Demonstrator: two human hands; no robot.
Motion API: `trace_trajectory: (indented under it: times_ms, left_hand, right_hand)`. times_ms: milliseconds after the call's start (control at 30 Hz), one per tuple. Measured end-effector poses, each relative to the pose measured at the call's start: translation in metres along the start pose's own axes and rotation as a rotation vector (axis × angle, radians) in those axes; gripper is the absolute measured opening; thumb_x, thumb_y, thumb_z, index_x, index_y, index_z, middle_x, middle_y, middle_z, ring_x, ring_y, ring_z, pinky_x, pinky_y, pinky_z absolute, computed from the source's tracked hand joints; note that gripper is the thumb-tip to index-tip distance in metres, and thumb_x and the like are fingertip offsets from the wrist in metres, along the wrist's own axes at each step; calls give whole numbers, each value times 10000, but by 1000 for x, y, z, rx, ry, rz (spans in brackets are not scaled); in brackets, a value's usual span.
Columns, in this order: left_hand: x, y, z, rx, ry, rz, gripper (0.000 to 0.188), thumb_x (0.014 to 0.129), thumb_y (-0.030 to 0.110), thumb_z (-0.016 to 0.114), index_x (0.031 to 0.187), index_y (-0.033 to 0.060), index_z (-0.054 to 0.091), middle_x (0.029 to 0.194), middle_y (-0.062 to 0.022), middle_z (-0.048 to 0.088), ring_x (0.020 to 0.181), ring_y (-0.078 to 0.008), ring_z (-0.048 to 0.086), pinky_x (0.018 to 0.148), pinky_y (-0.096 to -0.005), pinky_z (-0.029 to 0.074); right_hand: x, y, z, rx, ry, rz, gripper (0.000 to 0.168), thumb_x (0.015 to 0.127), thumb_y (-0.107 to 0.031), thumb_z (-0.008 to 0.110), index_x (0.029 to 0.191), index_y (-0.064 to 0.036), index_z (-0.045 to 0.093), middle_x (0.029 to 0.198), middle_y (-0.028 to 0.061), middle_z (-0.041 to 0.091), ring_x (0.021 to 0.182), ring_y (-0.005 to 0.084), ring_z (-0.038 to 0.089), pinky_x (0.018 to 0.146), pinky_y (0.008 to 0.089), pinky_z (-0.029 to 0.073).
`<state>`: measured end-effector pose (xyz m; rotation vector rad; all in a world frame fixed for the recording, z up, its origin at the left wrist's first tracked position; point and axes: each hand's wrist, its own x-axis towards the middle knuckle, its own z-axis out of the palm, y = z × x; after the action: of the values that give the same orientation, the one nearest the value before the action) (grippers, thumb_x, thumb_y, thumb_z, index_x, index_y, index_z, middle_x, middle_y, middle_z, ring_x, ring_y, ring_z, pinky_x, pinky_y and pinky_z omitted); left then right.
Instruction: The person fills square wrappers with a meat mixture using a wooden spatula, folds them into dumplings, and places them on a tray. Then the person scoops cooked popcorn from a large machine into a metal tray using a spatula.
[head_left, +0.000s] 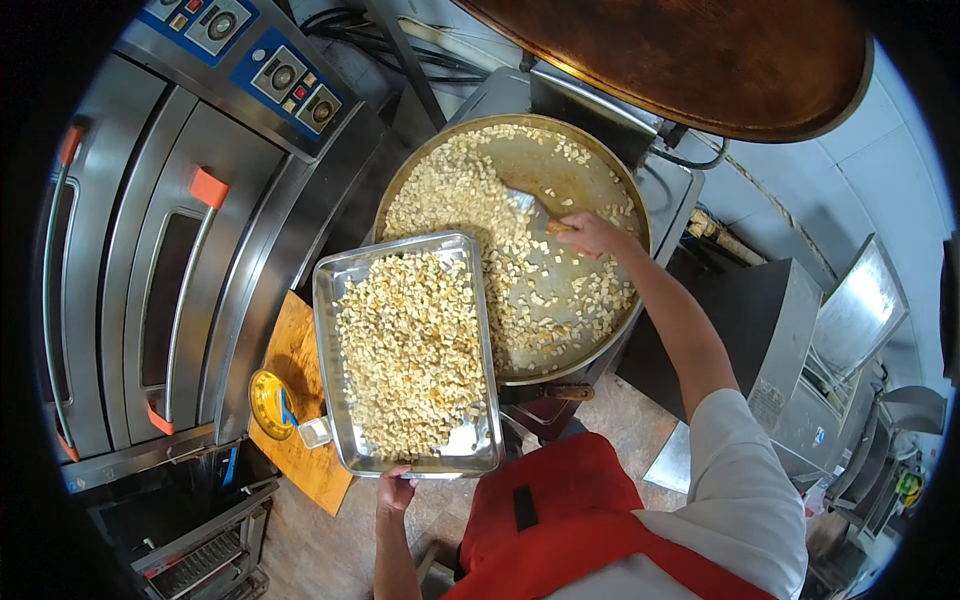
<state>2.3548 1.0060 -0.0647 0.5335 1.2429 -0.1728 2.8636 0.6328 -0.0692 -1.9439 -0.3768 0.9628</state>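
My left hand (396, 489) grips the near edge of a rectangular stainless steel tray (469, 444). Small pale diced cubes (409, 352), some browned, cover most of its bottom. The tray overlaps the lower left rim of a large round griddle pan (559, 292). More of the same cubes (442, 187) lie heaped on the pan's left side and scattered over the rest. Over the pan, my right hand (589, 234) holds a metal scraper (523, 204) by its wooden handle. The scraper's blade, partly blurred, touches the heap's right edge.
A big round lid (675, 52) is raised behind the pan. Deck ovens (187, 247) with orange-ended handles stand at left. On a wooden board (330, 487) sit a yellow bowl (264, 405) and a small clear container (315, 433). A dark metal cabinet (720, 330) is at right.
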Motion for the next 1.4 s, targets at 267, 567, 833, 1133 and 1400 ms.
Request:
trace_trajectory:
  times_ms: [267, 567, 833, 1133, 1400]
  left_hand:
    - [12, 1, -11, -16, -54, -6, 128, 712, 10, 563, 840, 16, 560, 812, -76, 597, 701, -216, 593, 569, -292, 529]
    - [-2, 2, 18, 13, -143, 76, 244, 696, -4, 559, 939, 1, 540, 911, -87, 573, 842, -237, 566, 725, -347, 510]
    - [13, -3, 3, 14, -127, 63, 149, 690, -1, 555, 838, 2, 570, 883, -94, 583, 825, -240, 559, 753, -352, 483]
    - [14, -2, 5, -19, -166, 84, 74, 716, -15, 543, 789, -24, 551, 856, -114, 557, 813, -256, 549, 762, -387, 497]
    - [18, -4, 2, -32, -151, 62, 177, 704, -9, 568, 876, -23, 531, 903, -110, 549, 856, -257, 546, 762, -396, 502]
  right_hand:
    - [-57, 14, 81, 504, -6, 179, 218, 849, -233, 545, 785, -25, 548, 533, 15, 477, 368, 74, 408, 336, 222, 314]
    - [-140, -10, 85, 416, 272, 131, 255, 824, -251, 562, 698, -31, 535, 531, 16, 486, 383, 73, 430, 322, 233, 323]
    - [-195, -84, 119, 286, 219, 148, 237, 839, -240, 547, 763, -15, 550, 529, 10, 482, 381, 63, 430, 318, 216, 332]
    - [-130, -106, 201, -433, 414, -509, 195, 825, -198, 519, 942, -45, 554, 677, 91, 591, 502, 168, 554, 411, 280, 422]
    - [-140, -88, 163, -587, 733, -472, 253, 820, -150, 538, 1041, -28, 525, 713, 160, 599, 638, 256, 609, 500, 353, 458]
